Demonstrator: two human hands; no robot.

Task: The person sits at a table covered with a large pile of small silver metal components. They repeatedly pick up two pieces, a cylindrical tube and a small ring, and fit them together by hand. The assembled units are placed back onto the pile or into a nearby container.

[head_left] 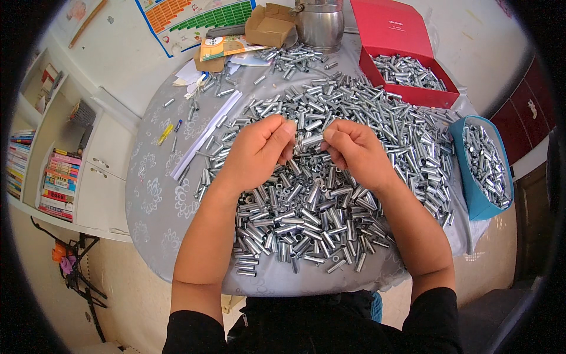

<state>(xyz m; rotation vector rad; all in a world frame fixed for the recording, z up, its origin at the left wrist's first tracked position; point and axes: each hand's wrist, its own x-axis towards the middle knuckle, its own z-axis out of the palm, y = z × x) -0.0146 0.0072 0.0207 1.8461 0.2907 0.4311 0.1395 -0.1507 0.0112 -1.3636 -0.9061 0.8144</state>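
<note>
A pale floor and a white wall are surrounding the round surface (pixel 153 206), which is wearing a grey cloth with a flower pattern. On the left a white shelf unit (pixel 71 171) is standing, with stacked books (pixel 59 186) lying in its lower compartment. At the far left a coloured chart (pixel 188 17) is lying against the wall side.

A broad heap of small silver metal tubes (pixel 306 218) is covering most of the surface, from the near edge to the far side. At the far right a red box (pixel 407 53) is standing open with more tubes inside, and just right of the heap a blue container (pixel 477 177) is holding tubes as well. A steel pot (pixel 319 23) and a brown cardboard box (pixel 270 25) are sitting at the far edge, and a white strip of paper (pixel 203 135) is lying left of the heap.

Both hands are hovering over the middle of the heap, close together. The left hand (pixel 256 150) and the right hand (pixel 354 147) are each pinching one end of a single metal tube (pixel 311 140), fingers curled narrow around it.
</note>
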